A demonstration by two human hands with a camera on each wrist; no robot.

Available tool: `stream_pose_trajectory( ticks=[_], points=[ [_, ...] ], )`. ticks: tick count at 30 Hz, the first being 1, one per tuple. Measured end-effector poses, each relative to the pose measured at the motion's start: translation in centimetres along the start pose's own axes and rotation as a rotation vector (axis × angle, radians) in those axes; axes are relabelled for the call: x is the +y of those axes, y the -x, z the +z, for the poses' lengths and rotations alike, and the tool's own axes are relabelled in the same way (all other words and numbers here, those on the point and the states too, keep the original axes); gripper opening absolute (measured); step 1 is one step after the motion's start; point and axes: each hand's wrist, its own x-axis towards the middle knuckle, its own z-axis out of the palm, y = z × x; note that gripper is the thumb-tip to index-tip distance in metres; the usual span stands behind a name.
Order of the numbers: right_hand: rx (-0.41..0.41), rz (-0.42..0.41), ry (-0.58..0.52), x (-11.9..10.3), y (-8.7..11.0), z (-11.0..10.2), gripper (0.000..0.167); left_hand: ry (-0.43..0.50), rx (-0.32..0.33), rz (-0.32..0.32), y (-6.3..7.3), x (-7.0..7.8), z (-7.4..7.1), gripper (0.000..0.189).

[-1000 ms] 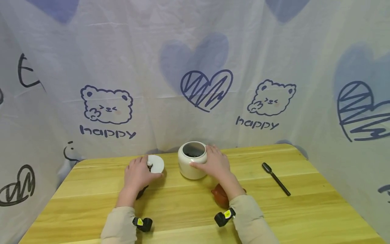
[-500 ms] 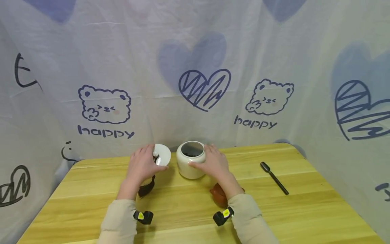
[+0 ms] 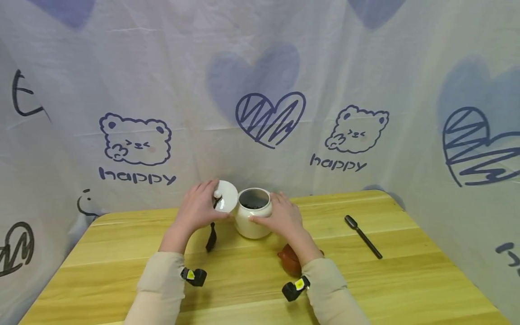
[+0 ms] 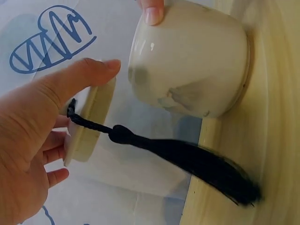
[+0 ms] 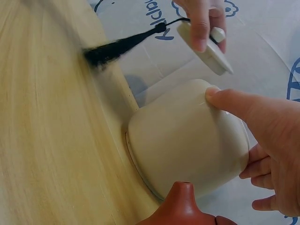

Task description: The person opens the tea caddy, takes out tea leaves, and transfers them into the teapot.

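Observation:
My left hand [image 3: 200,206] holds a white round lid [image 3: 228,197] by its edge, thumb on the near side and fingers behind. A black tassel [image 4: 201,164] hangs from the lid's knob on a cord. The lid is tilted, up beside the mouth of a white ceramic jar [image 3: 251,224]. Dark bits lie inside the jar, which stands uncovered on the table. My right hand [image 3: 286,217] grips the jar's right side, the thumb in front and the fingers round the back. A reddish-brown clay teapot [image 3: 290,261] sits under my right forearm, partly hidden by it.
A dark long-handled scoop [image 3: 363,237] lies at the right of the wooden table [image 3: 422,280]. Behind the table's far edge hangs a pale cloth [image 3: 195,90] printed with hearts and bears.
My left hand has raised the lid and brought it rightward, close to the jar's rim, and the tassel now swings free below. The right hand keeps its hold on the jar.

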Motion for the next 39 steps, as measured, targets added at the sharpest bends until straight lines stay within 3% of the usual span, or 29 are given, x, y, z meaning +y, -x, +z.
stream_pose_trajectory(
  ticks=[7, 19, 39],
  points=[
    [-0.004, -0.001, 0.014, 0.1, -0.1, 0.2, 0.1, 0.009, 0.01, 0.062, -1.5, 0.8, 0.2, 0.104],
    [-0.015, 0.013, -0.004, 0.2, 0.0, 0.3, 0.101, 0.042, -0.008, 0.056, -3.5, 2.1, 1.8, 0.103],
    [-0.018, 0.021, -0.033, 0.2, 0.1, 0.3, 0.1, 0.083, -0.062, 0.071, -5.2, 4.1, 3.9, 0.103]
  ],
)
